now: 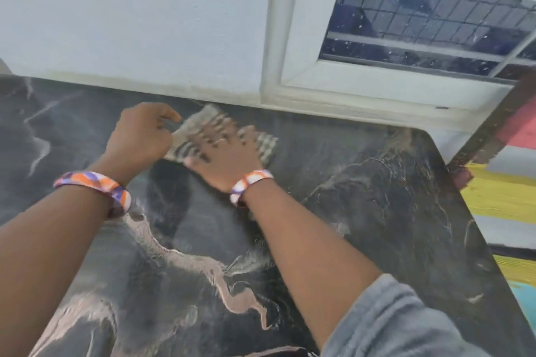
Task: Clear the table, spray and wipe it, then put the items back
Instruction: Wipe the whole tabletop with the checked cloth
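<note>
While one striped cloth [262,145] lies on the dark marbled table [362,197] near the wall, the right hand [224,155] presses it flat with fingers spread and the left hand [139,133] pinches its edge; two wristbands show

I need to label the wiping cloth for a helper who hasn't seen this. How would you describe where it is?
Find the dark marbled table against the white wall. At its far edge, left of the window, lies the cloth, a grey, ribbed rag. The right hand presses flat on it; the left hand pinches its left end.
</note>
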Tool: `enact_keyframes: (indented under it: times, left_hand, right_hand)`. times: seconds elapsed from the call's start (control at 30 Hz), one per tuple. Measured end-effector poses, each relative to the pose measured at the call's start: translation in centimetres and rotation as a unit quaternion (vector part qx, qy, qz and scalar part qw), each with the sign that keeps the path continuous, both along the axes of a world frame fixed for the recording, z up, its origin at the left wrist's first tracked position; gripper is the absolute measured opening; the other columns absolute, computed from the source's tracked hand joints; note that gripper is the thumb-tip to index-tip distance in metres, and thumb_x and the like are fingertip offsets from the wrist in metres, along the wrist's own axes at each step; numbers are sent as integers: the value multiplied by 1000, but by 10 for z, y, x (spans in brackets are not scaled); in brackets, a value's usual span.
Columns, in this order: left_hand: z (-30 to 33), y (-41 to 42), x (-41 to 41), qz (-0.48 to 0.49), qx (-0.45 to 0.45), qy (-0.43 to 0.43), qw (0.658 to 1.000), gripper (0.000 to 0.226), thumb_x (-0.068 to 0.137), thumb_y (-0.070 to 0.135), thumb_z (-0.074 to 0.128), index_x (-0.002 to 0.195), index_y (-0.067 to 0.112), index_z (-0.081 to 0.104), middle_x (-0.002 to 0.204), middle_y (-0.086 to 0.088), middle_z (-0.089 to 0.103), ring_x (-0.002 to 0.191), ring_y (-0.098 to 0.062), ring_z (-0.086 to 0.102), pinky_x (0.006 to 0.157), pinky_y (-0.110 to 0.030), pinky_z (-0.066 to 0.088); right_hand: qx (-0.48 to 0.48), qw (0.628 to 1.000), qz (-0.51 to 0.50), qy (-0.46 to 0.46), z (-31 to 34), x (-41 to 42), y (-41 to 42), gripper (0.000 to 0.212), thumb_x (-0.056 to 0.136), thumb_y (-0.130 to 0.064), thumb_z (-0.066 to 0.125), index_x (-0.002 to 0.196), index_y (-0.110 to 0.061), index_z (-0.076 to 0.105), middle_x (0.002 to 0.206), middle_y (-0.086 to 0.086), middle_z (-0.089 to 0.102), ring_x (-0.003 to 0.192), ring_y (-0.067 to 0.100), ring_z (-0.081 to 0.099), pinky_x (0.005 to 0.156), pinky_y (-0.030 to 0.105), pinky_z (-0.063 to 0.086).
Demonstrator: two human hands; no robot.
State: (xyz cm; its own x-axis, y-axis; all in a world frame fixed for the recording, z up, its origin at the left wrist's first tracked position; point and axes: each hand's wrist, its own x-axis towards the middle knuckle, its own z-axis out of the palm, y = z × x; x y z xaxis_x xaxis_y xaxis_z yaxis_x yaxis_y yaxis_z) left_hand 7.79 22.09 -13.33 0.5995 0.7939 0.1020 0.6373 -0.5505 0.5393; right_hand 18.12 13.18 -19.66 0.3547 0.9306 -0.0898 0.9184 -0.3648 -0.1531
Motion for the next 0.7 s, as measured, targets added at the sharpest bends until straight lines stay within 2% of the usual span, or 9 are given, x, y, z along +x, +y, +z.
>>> enact_keyframes:
  times: [0.03, 0.1, 0.17, 0.23, 0.33, 0.4, 0.47, 0.53, 0.7]
  left_hand:
    - [1, 0, -3, 9, -4, 5, 1000, 46, 75, -10, 40, 106, 10, 66, 116, -18, 64, 106, -34, 59, 91, -38, 46]
    - [3, -4, -4, 8, -8, 18, 1000, 48, 74, -10, 39, 106, 13, 66, 117, -16, 63, 105, -34, 59, 88, -41, 49]
    - [4, -14, 2, -17, -10, 32, 999, 49, 73, -10, 39, 108, 14, 65, 119, -17, 62, 107, -33, 58, 90, -42, 50]
    - [3, -26, 13, -40, -18, 40, 998, 50, 74, -10, 39, 111, 13, 63, 123, -17, 59, 112, -33, 56, 94, -43, 49]
    - [-2, -49, 38, -77, -27, 32, 996, 51, 74, -10, 37, 111, 14, 63, 126, -14, 56, 116, -30, 54, 97, -42, 47]
    - [-7, -66, 58, -119, -27, 23, 992, 52, 74, -10, 36, 111, 14, 63, 127, -12, 56, 117, -29, 54, 98, -42, 46]
    - [-11, -80, 75, -152, -25, 12, 988, 52, 74, -11, 35, 111, 13, 63, 127, -10, 56, 118, -28, 53, 100, -41, 45]
    - [-15, -89, 86, -173, -25, 4, 985, 51, 75, -11, 35, 109, 13, 64, 127, -10, 56, 117, -28, 53, 99, -41, 45]
    - [-25, -84, 81, -191, -32, 8, 981, 51, 73, -10, 35, 107, 14, 64, 124, -10, 58, 113, -28, 56, 96, -41, 47]
  right_hand:
    - [-13, 999, 41, 7, 0, -9, 3, 55, 94, -57, 23, 146, -44, 13, 159, -13, 4, 147, 24, -4, 112, 61, -10]
    - [-17, 998, 48, 29, 2, -1, -2, 53, 95, -55, 22, 146, -45, 14, 158, -16, 3, 147, 18, -5, 113, 58, -11]
    - [0, 1000, -13, 28, 5, 30, -22, 54, 95, -55, 23, 147, -42, 16, 158, -15, 2, 147, 15, -4, 113, 60, -9]
    - [23, 991, -126, 32, 2, 78, -57, 56, 94, -55, 23, 147, -39, 16, 158, -15, 2, 147, 16, -2, 113, 61, -6]
    - [-18, 951, -307, 32, -9, 165, -146, 59, 90, -60, 16, 146, -40, 14, 157, -15, 4, 147, 22, 2, 113, 62, 2]
    - [-62, 905, -417, 48, -10, 204, -210, 61, 91, -59, 19, 146, -34, 18, 159, -5, 8, 145, 29, 14, 115, 56, 12]
    - [-25, 857, -508, 85, -4, 217, -251, 64, 93, -60, 21, 149, -30, 10, 159, 3, 10, 145, 32, 15, 116, 51, 13]
    - [7, 838, -539, 89, 0, 215, -262, 65, 93, -58, 21, 150, -28, 8, 158, 6, 15, 144, 33, 14, 115, 52, 15]
    - [-30, 856, -516, 33, -1, 193, -241, 56, 96, -54, 16, 148, -38, 2, 159, -9, -10, 145, 30, -15, 110, 65, -7]
